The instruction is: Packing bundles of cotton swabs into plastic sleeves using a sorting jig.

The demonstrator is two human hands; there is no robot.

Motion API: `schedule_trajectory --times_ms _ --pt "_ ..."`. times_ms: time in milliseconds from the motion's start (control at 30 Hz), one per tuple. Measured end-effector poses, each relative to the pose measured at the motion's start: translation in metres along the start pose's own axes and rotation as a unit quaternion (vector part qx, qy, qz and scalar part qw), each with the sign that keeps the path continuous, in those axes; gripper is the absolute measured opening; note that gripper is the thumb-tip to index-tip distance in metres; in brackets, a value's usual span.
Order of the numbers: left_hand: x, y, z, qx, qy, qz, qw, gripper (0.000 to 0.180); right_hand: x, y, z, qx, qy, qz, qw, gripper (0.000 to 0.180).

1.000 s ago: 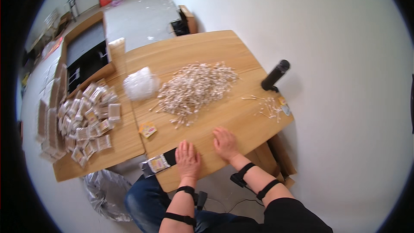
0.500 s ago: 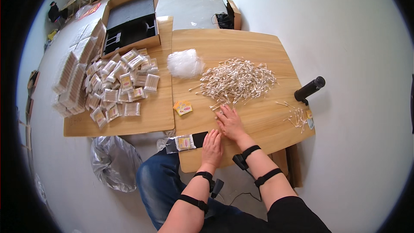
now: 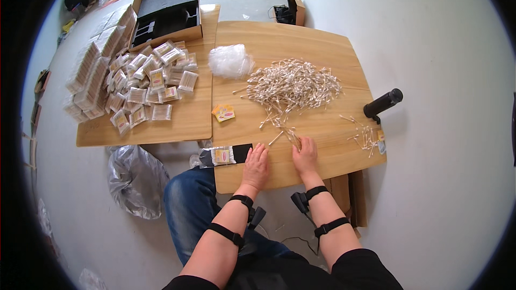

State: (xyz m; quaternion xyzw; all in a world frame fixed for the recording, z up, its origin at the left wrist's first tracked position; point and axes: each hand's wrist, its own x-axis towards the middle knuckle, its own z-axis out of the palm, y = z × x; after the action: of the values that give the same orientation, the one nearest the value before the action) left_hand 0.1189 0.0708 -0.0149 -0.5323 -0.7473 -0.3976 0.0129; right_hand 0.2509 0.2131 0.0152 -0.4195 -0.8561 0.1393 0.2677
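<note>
White-tipped cotton swabs (image 3: 293, 83) lie before me in a loose, tangled heap, a few straggling down to the fingertips of my right hand (image 3: 305, 153). Right by my left hand (image 3: 256, 165), a black strip (image 3: 244, 153) lies flat, with a neat row of swabs (image 3: 231, 155) and a yellow-and-white label card (image 3: 221, 156) along it, clear film (image 3: 205, 158) at its left end.

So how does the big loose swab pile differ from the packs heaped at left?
The loose swab pile lies bare; the packs have clear wrapping. The pile's swabs point every way; those in the packs line up side by side. The pile sits on the right tabletop, the packs on the left tabletop. Both contain white-tipped swabs.
</note>
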Motion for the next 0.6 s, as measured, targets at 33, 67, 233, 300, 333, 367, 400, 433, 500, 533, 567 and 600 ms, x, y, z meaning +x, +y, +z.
schedule_trajectory --times_ms 33,67,233,300,333,367,400,433,500,533,567,600 --pt "-0.002 0.001 -0.001 0.002 -0.004 0.004 1.0 0.037 0.001 -0.001 0.003 -0.01 0.026 0.014 1.0 0.035" --pt "-0.004 0.0 -0.003 0.001 -0.007 0.002 1.0 0.037 0.001 -0.001 0.005 -0.02 0.053 0.027 0.998 0.034" --pt "-0.005 0.003 -0.013 0.04 -0.061 0.008 0.997 0.043 -0.015 -0.005 0.01 -0.036 0.035 0.039 0.998 0.022" --pt "-0.004 0.005 -0.017 0.041 -0.068 0.005 0.997 0.044 -0.025 -0.009 0.007 -0.028 0.015 0.042 0.999 0.018" --pt "-0.004 0.003 -0.018 0.042 -0.074 0.008 0.996 0.045 -0.028 -0.014 0.003 -0.007 0.012 0.043 0.999 0.015" --pt "-0.005 0.001 -0.017 0.043 -0.076 0.005 0.996 0.045 -0.03 -0.019 0.0 0.014 0.01 0.045 0.999 0.013" --pt "-0.005 0.0 -0.017 0.045 -0.082 0.001 0.996 0.048 -0.03 -0.021 -0.001 0.015 0.006 0.045 0.999 0.013" --pt "-0.005 0.002 -0.017 0.044 -0.089 -0.001 0.995 0.052 -0.032 -0.021 -0.005 0.023 -0.004 0.038 0.999 0.012" --pt "-0.004 0.005 -0.018 0.045 -0.085 -0.002 0.995 0.052 -0.035 -0.023 -0.01 0.031 -0.016 0.033 0.999 0.011" --pt "-0.002 0.006 -0.02 0.047 -0.078 -0.001 0.996 0.051 -0.035 -0.024 -0.012 0.034 -0.027 0.008 0.999 0.01" --pt "-0.001 0.007 -0.02 0.046 -0.08 -0.002 0.996 0.051 -0.035 -0.026 -0.014 0.037 -0.038 -0.017 0.998 0.01" --pt "0.0 0.007 -0.02 0.04 -0.082 -0.006 0.996 0.052 -0.035 -0.029 -0.015 0.036 -0.04 -0.016 0.998 0.01"
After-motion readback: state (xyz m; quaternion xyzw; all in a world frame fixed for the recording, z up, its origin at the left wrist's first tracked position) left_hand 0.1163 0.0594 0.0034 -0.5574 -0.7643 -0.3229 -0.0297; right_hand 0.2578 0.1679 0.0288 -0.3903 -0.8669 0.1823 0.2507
